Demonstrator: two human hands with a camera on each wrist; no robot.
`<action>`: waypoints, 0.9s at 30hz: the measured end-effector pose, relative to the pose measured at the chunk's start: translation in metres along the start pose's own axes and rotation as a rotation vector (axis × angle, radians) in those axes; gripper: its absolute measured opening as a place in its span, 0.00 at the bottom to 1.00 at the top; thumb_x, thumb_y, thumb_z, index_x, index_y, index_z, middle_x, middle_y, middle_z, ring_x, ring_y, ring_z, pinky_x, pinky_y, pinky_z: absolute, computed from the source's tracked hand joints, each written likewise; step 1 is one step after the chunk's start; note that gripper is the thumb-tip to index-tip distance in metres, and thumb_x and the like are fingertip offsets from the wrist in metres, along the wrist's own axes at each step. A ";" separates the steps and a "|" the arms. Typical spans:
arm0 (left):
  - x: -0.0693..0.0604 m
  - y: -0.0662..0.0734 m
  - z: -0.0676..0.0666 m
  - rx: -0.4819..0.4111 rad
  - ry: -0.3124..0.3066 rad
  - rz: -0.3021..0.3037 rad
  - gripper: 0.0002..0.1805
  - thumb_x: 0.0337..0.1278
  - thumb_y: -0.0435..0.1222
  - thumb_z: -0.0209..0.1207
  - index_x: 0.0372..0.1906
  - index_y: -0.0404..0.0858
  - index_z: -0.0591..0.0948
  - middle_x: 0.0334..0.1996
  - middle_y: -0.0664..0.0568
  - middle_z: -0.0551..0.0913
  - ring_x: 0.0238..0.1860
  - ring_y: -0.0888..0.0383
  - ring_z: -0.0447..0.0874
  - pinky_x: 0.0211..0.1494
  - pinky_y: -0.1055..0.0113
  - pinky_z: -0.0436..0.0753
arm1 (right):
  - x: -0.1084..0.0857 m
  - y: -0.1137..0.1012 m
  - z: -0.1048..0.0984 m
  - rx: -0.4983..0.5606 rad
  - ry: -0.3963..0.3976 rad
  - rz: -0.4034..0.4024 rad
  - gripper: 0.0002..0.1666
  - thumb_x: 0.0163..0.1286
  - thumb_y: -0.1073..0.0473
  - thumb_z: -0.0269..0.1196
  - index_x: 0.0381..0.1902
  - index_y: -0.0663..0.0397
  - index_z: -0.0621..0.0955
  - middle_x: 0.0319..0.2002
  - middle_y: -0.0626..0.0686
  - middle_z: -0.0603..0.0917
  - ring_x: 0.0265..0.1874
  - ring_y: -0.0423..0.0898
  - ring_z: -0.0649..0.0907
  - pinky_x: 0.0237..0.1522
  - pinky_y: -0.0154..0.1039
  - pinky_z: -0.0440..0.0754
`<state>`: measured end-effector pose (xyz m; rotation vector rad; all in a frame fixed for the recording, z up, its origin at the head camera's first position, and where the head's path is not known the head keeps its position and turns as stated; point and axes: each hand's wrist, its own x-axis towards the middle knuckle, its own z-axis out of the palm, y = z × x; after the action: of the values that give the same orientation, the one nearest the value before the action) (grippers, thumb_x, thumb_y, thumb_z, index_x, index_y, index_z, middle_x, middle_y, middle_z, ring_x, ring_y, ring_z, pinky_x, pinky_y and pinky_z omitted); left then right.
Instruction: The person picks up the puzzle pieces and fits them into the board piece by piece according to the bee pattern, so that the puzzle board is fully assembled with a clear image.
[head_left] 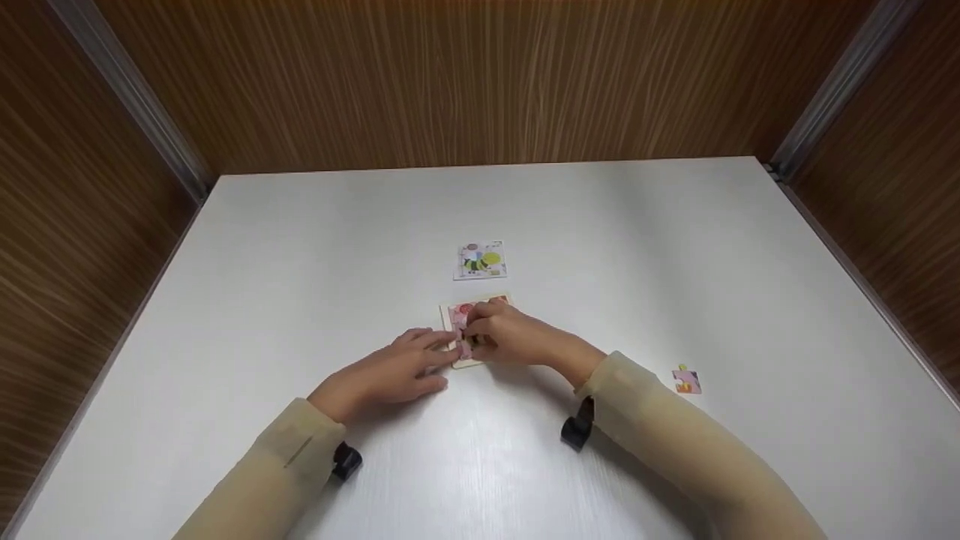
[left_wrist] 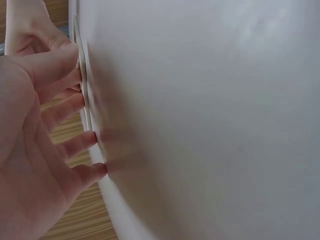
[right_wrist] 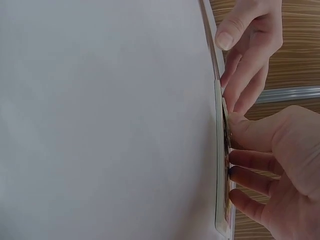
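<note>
A small square jigsaw tray with a pale rim and a pink picture lies on the white table, mostly covered by the hands. My left hand rests against its left side, fingers stretched out, fingertips touching the edge and pink surface. Over the tray, my right hand pinches a jigsaw piece with bent thumb and fingers. In the right wrist view this piece tilts slightly up from the tray; its picture is hidden. The left wrist view shows the left fingertips along the tray's thin edge.
Just beyond the tray lies a square picture card with a yellow and black bee. A loose pink jigsaw piece lies to the right, past the right forearm. Wood-grain panels stand around the white table.
</note>
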<state>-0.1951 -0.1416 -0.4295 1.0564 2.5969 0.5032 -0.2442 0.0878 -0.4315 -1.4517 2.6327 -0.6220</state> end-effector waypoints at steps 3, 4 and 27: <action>0.001 0.000 -0.001 -0.004 0.002 0.011 0.29 0.66 0.46 0.50 0.69 0.47 0.62 0.71 0.51 0.56 0.69 0.44 0.51 0.66 0.48 0.57 | 0.000 0.001 0.001 0.002 0.010 -0.006 0.12 0.58 0.64 0.67 0.41 0.61 0.84 0.43 0.55 0.79 0.43 0.48 0.77 0.45 0.39 0.75; 0.001 0.000 -0.001 -0.004 0.001 0.015 0.29 0.66 0.46 0.50 0.69 0.46 0.62 0.71 0.51 0.56 0.69 0.43 0.51 0.66 0.48 0.57 | 0.000 0.001 0.001 -0.001 0.015 -0.007 0.12 0.58 0.64 0.67 0.40 0.62 0.84 0.43 0.55 0.79 0.43 0.48 0.76 0.45 0.40 0.75; 0.001 0.000 0.000 -0.033 0.005 -0.005 0.30 0.64 0.46 0.51 0.69 0.43 0.63 0.70 0.53 0.57 0.69 0.44 0.50 0.67 0.50 0.56 | 0.003 0.000 0.003 -0.035 0.024 0.020 0.12 0.56 0.62 0.69 0.39 0.57 0.86 0.41 0.54 0.79 0.41 0.49 0.76 0.45 0.43 0.73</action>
<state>-0.1959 -0.1410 -0.4298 1.0397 2.5859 0.5458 -0.2452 0.0844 -0.4338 -1.4337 2.6863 -0.5977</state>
